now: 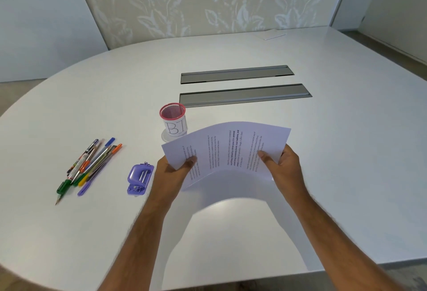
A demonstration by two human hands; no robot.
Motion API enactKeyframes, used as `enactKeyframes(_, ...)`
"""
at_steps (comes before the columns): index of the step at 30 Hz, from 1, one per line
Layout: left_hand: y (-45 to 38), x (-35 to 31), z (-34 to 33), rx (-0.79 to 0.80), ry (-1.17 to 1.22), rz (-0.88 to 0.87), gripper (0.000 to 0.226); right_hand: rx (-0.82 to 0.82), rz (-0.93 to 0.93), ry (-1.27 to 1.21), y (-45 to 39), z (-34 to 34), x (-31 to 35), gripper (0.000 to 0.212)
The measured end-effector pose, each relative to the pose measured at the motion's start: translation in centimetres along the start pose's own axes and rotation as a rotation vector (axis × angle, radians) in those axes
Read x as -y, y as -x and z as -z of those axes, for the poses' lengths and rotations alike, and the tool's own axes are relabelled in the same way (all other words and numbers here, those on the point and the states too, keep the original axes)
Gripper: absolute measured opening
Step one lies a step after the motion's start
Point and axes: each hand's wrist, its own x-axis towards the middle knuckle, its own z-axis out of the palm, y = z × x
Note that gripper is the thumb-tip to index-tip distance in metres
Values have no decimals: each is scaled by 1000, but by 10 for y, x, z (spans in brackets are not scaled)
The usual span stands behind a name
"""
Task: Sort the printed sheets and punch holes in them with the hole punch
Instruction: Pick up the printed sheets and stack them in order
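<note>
Printed sheets point(227, 149) with lines of text are held up above the white table point(346, 152), bowed upward in the middle. My left hand point(174, 171) pinches their left edge, thumb on top. My right hand point(280, 163) pinches the right edge the same way. The sheets overlap slightly at the left, so more than one is in the bundle. A purple hole punch point(139, 178) lies on the table just left of my left hand, untouched.
A red mesh cup point(173, 118) with a white label stands behind the sheets. A heap of pens and pencils point(89, 166) lies at the left. Two grey cable slots point(242, 86) cut the tabletop farther back. A white paper point(271, 34) lies at the far edge.
</note>
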Motion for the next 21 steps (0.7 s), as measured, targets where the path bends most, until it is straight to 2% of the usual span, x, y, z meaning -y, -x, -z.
enactKeyframes(4, 1, -2, 2, -46, 12, 25, 31, -19, 48, -2, -1, 3, 3, 32)
enactKeyframes(12, -1, 0, -2, 4, -56, 42, 32, -41, 30, 31, -4, 4, -8, 39)
enactKeyframes(16, -4, -8, 1, 20, -32, 38, 40, -28, 50, -25, -9, 10, 1, 47)
enactKeyframes(21, -4, -20, 5, 21, 27, 22, 36, -33, 38, -66, -13, 21, 13, 45)
